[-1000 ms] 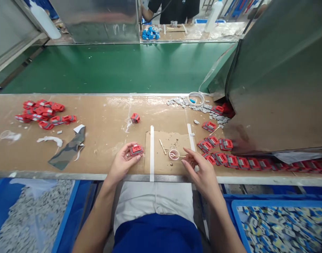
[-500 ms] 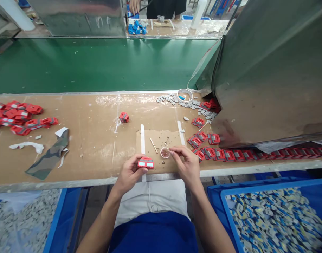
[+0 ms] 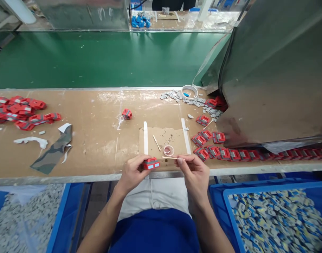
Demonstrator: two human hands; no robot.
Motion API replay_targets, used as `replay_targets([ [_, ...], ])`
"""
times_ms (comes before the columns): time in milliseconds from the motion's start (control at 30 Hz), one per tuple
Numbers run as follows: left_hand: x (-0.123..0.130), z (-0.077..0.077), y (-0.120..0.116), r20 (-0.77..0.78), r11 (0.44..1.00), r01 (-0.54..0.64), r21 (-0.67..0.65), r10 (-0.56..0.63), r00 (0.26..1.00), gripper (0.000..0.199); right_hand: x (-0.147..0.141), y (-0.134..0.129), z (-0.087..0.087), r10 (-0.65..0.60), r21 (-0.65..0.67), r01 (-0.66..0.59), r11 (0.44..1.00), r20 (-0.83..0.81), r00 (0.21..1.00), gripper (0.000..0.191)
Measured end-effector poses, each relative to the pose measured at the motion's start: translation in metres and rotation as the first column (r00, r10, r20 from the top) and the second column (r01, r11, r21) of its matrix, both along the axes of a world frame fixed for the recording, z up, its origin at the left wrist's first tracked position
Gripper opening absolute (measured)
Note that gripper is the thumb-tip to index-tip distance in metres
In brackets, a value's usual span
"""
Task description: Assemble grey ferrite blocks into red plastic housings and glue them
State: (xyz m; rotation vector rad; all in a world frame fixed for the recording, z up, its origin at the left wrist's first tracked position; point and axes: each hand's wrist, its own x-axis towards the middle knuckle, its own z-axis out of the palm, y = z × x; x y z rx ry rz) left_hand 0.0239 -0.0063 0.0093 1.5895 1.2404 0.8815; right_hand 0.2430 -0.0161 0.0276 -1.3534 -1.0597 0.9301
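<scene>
Between the fingers and thumb of my left hand (image 3: 133, 172) is a red toy vehicle body (image 3: 151, 163) with grey trim and pale windows facing me. My right hand (image 3: 194, 172) pinches a thin stick (image 3: 170, 157), which points left toward the red piece, with a gap between them. Just beyond the stick sits a small round clear cup (image 3: 168, 150) holding a little pinkish content. Another short stick (image 3: 156, 143) lies on the cardboard sheet (image 3: 163, 135), left of the cup. A single red piece (image 3: 127, 114) rests farther back on the bench.
Red pieces are heaped at the left (image 3: 18, 109) and lined up at the right (image 3: 224, 153). Small grey parts surround a tape roll (image 3: 190, 92). A large metal housing (image 3: 279, 77) blocks the right. Blue bins (image 3: 226, 196) of small parts flank my lap. Behind runs a green belt (image 3: 103, 59).
My right hand has drawn the stick back from over the cup to its near side. The red toy body has turned slightly in my left hand. The whole view has shifted a little.
</scene>
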Motion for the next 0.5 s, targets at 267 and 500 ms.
replay_targets([
  [267, 0.003, 0.004, 0.001, -0.023, 0.997, 0.017, 0.069, -0.016, 1.000, 0.013, -0.020, -0.002, 0.007, 0.166, 0.048, -0.176, 0.983, 0.169, 0.972, 0.023],
  [500, 0.002, 0.004, 0.001, -0.009, 0.998, 0.023, 0.056, -0.022, 1.000, 0.013, -0.020, 0.001, 0.010, 0.179, 0.053, -0.198, 0.979, 0.248, 0.952, 0.021],
])
